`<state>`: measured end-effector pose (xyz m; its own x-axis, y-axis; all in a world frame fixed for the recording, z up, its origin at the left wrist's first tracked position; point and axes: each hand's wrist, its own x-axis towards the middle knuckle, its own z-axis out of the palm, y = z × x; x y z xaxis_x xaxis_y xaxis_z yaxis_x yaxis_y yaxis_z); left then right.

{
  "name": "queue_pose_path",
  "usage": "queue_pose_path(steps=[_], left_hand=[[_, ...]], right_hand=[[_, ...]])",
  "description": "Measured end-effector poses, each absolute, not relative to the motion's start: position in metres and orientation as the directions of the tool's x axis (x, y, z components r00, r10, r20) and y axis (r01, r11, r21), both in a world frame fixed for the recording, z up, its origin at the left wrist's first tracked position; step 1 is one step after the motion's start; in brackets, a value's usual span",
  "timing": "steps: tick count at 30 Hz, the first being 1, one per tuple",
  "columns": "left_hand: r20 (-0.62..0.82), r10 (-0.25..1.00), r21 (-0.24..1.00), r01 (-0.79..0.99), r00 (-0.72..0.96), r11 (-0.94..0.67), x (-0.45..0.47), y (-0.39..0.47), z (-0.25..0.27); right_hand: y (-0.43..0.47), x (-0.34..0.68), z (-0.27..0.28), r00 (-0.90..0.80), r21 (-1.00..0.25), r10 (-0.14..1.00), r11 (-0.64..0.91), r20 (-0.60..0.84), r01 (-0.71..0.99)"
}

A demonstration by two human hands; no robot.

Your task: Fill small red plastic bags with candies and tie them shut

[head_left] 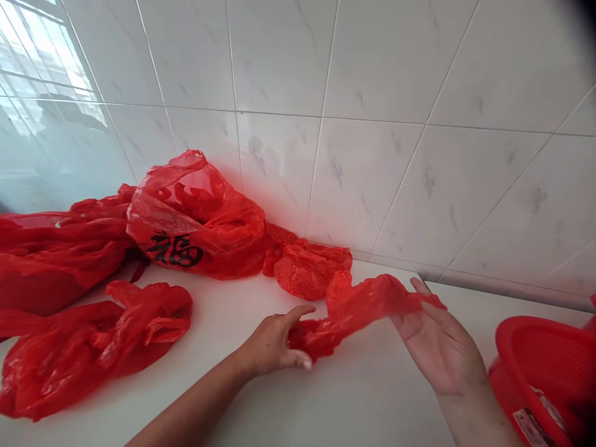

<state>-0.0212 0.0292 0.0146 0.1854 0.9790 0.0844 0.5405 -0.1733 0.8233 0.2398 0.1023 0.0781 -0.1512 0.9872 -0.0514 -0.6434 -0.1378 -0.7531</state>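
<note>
A crumpled red plastic bag (367, 301) stretches between my two hands, just above the white tabletop. My left hand (270, 341) has its thumb and fingers curved around the bag's bunched near end. At the other end, my right hand (442, 354) is turned palm up, and its fingers grip the bag's narrow tip. Some of those fingers are hidden behind the bag. Just beyond the bag lies another wadded red plastic bag (311, 273), close to the wall.
A large red bag with black characters (200, 230) leans against the tiled wall (279, 56). More red bags (102, 347) lie at the left. On the right stands a red plastic basket (526, 372) with a label. The white tabletop (363, 403) runs along the wall.
</note>
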Motion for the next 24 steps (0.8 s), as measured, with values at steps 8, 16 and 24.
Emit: queue_pose_path(steps=[8, 16, 24], left_hand=[[0.136, 0.989, 0.988, -0.063, -0.062, -0.139, -0.019, 0.029, 0.025], [0.038, 0.996, 0.958, -0.286, 0.075, -0.015, -0.004, 0.023, 0.021], [0.035, 0.838, 0.999, 0.021, -0.544, -0.028, -0.038, 0.041, 0.015]], right_hand=[[0.1, 0.253, 0.07, -0.415, -0.961, 0.888, -0.092, -0.197, 0.261], [0.076, 0.171, 0.048, -0.544, -0.713, 0.777, 0.574, 0.317, 0.403], [0.101, 0.161, 0.024, -0.494, -0.561, 0.868, 0.388, -0.045, 0.732]])
